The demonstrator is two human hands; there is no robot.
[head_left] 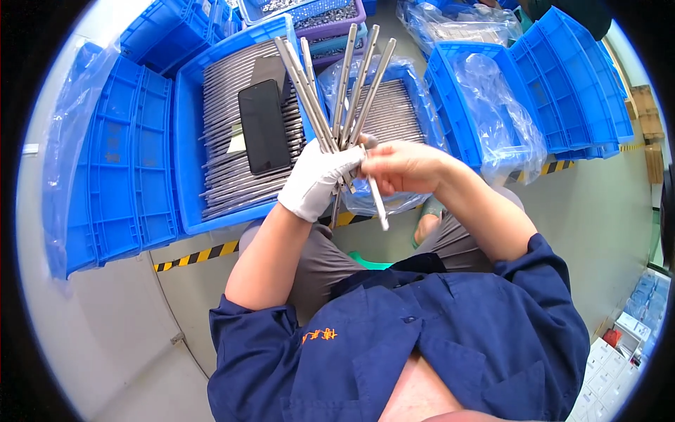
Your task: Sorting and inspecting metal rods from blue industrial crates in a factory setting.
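Note:
My left hand (316,180), in a white glove, is closed around a fanned bunch of thin metal rods (344,91) whose upper ends spread apart. Bare and right beside it, my right hand (404,166) has its fingers bent against the bunch, pinching one metal rod (379,204) that slants down below the others. The fingertips partly hide each other where the two hands meet. Beyond my left hand, a blue crate (184,141) holds rows of similar rods. A black smartphone (264,126) lies on top of them. Behind my right hand, more rods (394,112) lie in a plastic-lined crate.
Stacked empty blue crates (112,169) stand at the left. Another blue crate (457,105) with a clear plastic bag (496,112) in it sits at the right. Baskets of small metal parts (327,21) are at the back. Yellow-black tape (200,256) runs along the floor.

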